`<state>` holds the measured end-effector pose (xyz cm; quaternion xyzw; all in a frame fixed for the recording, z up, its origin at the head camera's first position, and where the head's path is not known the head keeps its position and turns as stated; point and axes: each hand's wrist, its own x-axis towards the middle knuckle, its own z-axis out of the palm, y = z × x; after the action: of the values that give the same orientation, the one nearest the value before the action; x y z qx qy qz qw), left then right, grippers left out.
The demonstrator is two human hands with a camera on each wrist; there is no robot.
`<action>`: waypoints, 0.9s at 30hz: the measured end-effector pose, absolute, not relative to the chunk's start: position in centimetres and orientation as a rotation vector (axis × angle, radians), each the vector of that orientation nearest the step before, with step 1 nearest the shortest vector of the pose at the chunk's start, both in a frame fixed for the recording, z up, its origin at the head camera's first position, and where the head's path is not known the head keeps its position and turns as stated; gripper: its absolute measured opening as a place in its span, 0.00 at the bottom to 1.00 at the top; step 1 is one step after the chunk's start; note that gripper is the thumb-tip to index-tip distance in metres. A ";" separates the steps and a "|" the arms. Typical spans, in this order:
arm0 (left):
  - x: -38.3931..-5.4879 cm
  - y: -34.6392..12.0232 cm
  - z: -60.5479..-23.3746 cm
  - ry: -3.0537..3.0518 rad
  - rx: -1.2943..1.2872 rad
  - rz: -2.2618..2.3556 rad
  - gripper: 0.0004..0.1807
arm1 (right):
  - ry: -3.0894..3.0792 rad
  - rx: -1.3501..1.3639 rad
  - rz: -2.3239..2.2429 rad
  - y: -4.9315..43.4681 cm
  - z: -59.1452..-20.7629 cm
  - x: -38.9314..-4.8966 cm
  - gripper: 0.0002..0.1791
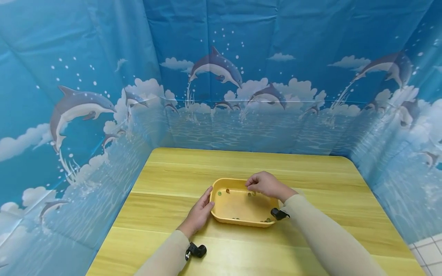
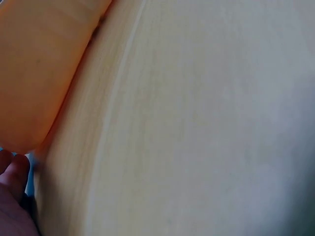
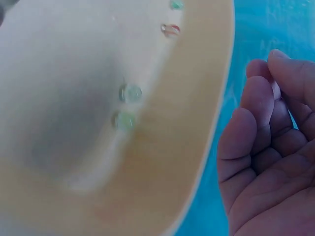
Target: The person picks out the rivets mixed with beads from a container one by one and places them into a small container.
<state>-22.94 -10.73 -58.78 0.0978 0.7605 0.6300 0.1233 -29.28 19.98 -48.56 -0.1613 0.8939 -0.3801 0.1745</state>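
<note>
A yellow plastic tray [image 1: 238, 221] sits on the table with several glass marbles in it. My left hand [image 1: 198, 215] holds the tray's left end, thumb and fingers at its edge; in the left wrist view its fingertips meet the tray's orange-looking wall [image 2: 44, 73]. My right hand [image 1: 265, 184] is raised at the far rim, fingers curled and thumb close to the index fingertip. I cannot tell whether a marble is pinched there. Below it lie two pale green marbles [image 3: 130, 93]. Farther left are a red-streaked marble [image 1: 227, 191] and a green marble [image 1: 219, 193].
More marbles [image 1: 267, 220] lie along the tray's near wall. The wooden table [image 1: 165, 180] has rounded far corners. Blue dolphin-print curtains [image 1: 207, 126] hang behind it and along both sides. A black wrist camera [image 1: 279, 214] overlaps the tray's right corner in the head view.
</note>
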 end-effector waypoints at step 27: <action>-23.2 -10.7 -59.0 2.203 0.301 1.867 0.33 | 2.633 -0.316 -1.011 31.6 -44.8 -25.2 0.14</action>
<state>-23.17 -10.70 -59.00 0.1028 0.7535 0.6385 0.1187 -25.23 31.60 -44.81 -0.1101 0.9171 -0.3521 0.1511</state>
